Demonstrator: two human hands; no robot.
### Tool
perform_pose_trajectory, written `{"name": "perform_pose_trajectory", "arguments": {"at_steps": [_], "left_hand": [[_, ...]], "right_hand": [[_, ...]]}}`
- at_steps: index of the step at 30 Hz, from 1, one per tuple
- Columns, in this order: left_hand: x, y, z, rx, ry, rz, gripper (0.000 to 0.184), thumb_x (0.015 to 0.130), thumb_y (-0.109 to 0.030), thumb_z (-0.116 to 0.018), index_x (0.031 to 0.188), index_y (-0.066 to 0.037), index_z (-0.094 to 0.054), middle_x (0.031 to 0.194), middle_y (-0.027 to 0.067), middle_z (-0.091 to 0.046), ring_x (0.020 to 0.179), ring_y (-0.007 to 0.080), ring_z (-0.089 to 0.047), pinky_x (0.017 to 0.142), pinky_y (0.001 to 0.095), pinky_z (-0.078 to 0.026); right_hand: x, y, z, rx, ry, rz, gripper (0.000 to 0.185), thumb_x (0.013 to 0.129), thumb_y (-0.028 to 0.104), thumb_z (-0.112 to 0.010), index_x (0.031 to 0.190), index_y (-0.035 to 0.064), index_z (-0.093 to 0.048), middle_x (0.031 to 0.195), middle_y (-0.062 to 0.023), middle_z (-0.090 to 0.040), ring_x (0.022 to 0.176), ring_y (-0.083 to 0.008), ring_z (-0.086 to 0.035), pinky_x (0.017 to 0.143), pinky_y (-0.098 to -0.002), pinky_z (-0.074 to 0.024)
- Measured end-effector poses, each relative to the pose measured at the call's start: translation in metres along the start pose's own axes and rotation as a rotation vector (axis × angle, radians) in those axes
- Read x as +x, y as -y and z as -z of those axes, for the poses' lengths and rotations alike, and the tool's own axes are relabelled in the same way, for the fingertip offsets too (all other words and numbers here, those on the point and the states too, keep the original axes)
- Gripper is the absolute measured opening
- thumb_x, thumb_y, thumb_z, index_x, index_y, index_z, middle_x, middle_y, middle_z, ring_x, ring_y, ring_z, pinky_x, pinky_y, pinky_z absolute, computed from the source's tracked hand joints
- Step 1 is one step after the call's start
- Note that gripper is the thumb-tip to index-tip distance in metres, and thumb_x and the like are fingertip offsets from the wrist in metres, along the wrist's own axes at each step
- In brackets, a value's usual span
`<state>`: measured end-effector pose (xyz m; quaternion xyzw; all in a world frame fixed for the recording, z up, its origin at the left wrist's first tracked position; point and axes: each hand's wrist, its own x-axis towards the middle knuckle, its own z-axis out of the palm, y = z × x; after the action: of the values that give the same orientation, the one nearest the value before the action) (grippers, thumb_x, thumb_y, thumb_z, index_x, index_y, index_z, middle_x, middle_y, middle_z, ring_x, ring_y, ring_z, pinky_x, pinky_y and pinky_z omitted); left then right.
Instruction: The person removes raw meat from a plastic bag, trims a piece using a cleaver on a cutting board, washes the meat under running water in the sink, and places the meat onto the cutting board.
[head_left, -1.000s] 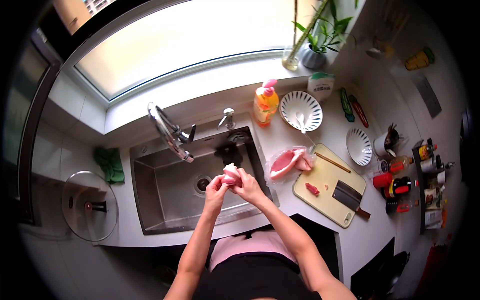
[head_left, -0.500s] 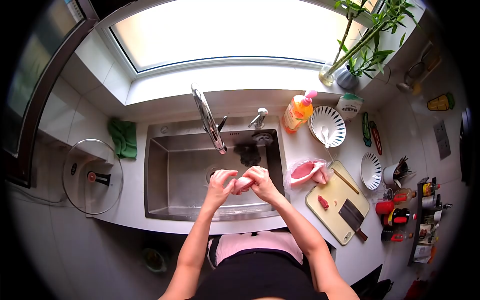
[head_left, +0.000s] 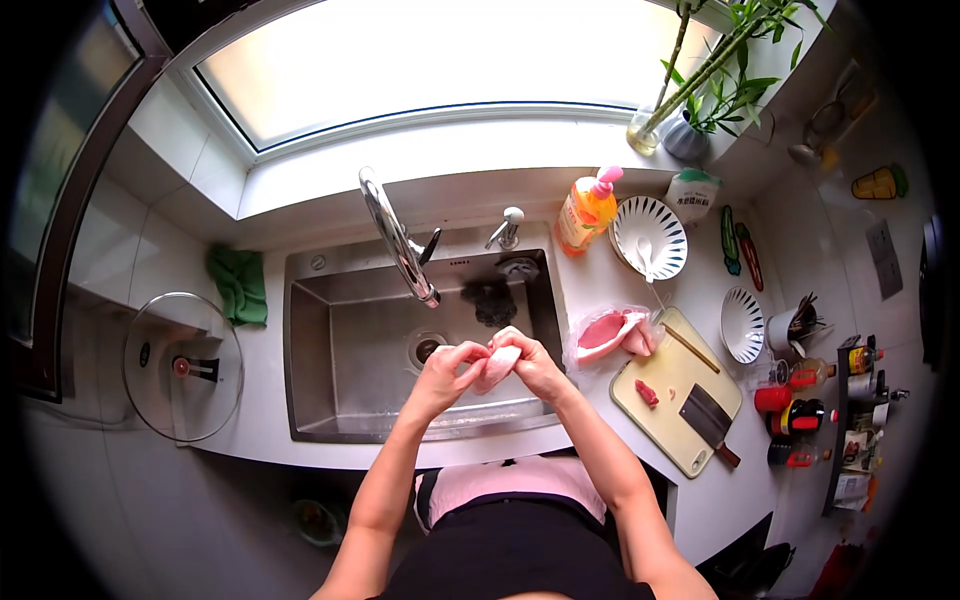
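Above the steel sink (head_left: 380, 395), a piece of pale pink meat (head_left: 496, 370) is held between my two hands. My left hand (head_left: 446, 375) pinches its left side with fingers bent. The fingers of my right hand (head_left: 534, 366) close on its upper right end. Below and behind the hands lies the sink drain (head_left: 428, 347). The chrome faucet (head_left: 395, 230) arches over the basin, with no water seen running from it.
On the right, a cutting board (head_left: 668, 440) bears a cleaver (head_left: 706, 415), a chopstick-like stick and a small red meat piece (head_left: 647, 393). Bagged meat (head_left: 606, 334), a soap bottle (head_left: 587, 215) and patterned bowls (head_left: 649, 216) stand near. A glass lid (head_left: 150, 375) and green cloth (head_left: 238, 285) are left.
The meat has been turned in my hands and now shows a paler side. My left fingers have come closer to my right ones. The view has shifted slightly.
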<state>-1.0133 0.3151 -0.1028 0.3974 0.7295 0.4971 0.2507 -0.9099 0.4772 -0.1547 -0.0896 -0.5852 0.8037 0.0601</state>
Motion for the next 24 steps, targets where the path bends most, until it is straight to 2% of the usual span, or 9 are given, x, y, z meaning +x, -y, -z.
{"name": "perform_pose_trajectory", "arguments": {"at_steps": [2,8,9,11,15,17,20,22,24], "left_hand": [[0.002,-0.003,0.001,0.028,0.008,-0.017,0.010,0.084,-0.012,-0.063,0.091,-0.005,-0.065,0.081,0.0095,-0.067,0.076,0.0238,-0.062,0.070,0.0325,-0.049],[0.003,-0.003,-0.003,0.153,-0.010,-0.046,0.007,0.083,-0.012,-0.065,0.086,-0.006,-0.064,0.076,0.0082,-0.066,0.069,0.0232,-0.061,0.063,0.0328,-0.049],[0.003,-0.003,-0.004,0.154,-0.009,-0.046,0.007,0.083,-0.012,-0.065,0.086,-0.006,-0.064,0.076,0.0082,-0.066,0.069,0.0232,-0.061,0.063,0.0328,-0.049],[0.003,-0.003,-0.008,0.245,-0.055,-0.095,0.005,0.081,-0.011,-0.065,0.084,-0.006,-0.063,0.074,0.0078,-0.065,0.066,0.0230,-0.060,0.060,0.0328,-0.048],[0.002,0.006,-0.016,0.251,-0.084,-0.093,0.004,0.081,-0.006,-0.063,0.082,-0.003,-0.061,0.071,0.0072,-0.064,0.061,0.0184,-0.060,0.058,0.0299,-0.050],[0.002,0.017,-0.019,-0.158,-0.243,0.158,0.005,0.082,-0.006,-0.060,0.080,-0.002,-0.058,0.068,0.0072,-0.064,0.057,0.0166,-0.064,0.053,0.0272,-0.050],[0.000,0.015,-0.009,-0.174,-0.269,0.225,0.005,0.083,-0.003,-0.057,0.080,0.000,-0.057,0.067,0.0061,-0.063,0.054,0.0119,-0.062,0.048,0.0245,-0.049],[-0.005,0.010,-0.006,-0.136,-0.243,0.242,0.004,0.082,-0.005,-0.060,0.084,-0.001,-0.060,0.070,0.0065,-0.064,0.057,0.0164,-0.062,0.056,0.0277,-0.050],[-0.008,0.003,-0.001,0.255,-0.169,-0.164,0.009,0.080,-0.006,-0.064,0.088,-0.003,-0.062,0.075,0.0064,-0.064,0.065,0.0222,-0.061,0.067,0.0318,-0.049]], "right_hand": [[0.001,-0.003,0.001,0.002,0.043,0.046,0.026,0.081,-0.013,-0.043,0.093,0.0052,-0.058,0.101,-0.0037,-0.051,0.088,-0.0149,-0.057,0.065,-0.0265,-0.0529],[0.003,-0.010,0.005,0.020,0.021,0.029,0.026,0.081,-0.013,-0.045,0.094,0.0062,-0.057,0.102,-0.0025,-0.051,0.086,-0.0146,-0.058,0.060,-0.0257,-0.0538],[0.003,-0.005,0.002,0.021,0.021,0.030,0.026,0.081,-0.013,-0.045,0.094,0.0062,-0.057,0.102,-0.0025,-0.051,0.086,-0.0146,-0.058,0.060,-0.0257,-0.0538],[0.001,0.005,-0.004,0.121,-0.038,-0.072,0.013,0.081,-0.007,-0.058,0.083,0.0053,-0.059,0.095,-0.0025,-0.053,0.093,-0.0140,-0.052,0.087,-0.0272,-0.0423],[0.001,-0.001,0.001,0.037,0.000,-0.017,0.012,0.080,-0.006,-0.060,0.079,0.0053,-0.058,0.094,-0.0026,-0.053,0.092,-0.0135,-0.052,0.085,-0.0269,-0.0427],[0.000,-0.001,0.002,-0.026,0.093,0.023,0.012,0.079,-0.006,-0.061,0.076,0.0053,-0.058,0.093,-0.0029,-0.053,0.090,-0.0136,-0.052,0.083,-0.0270,-0.0432],[-0.002,-0.002,0.000,0.071,0.049,-0.061,0.013,0.078,-0.005,-0.062,0.074,0.0055,-0.057,0.092,-0.0033,-0.053,0.089,-0.0141,-0.052,0.081,-0.0275,-0.0436],[-0.004,-0.001,0.001,0.099,0.029,-0.097,0.013,0.078,-0.005,-0.063,0.074,0.0056,-0.058,0.092,-0.0033,-0.053,0.089,-0.0145,-0.052,0.082,-0.0277,-0.0432],[-0.003,-0.001,0.000,0.133,0.015,-0.135,0.013,0.078,-0.005,-0.063,0.075,0.0057,-0.058,0.092,-0.0034,-0.053,0.089,-0.0149,-0.052,0.082,-0.0279,-0.0428]]}}
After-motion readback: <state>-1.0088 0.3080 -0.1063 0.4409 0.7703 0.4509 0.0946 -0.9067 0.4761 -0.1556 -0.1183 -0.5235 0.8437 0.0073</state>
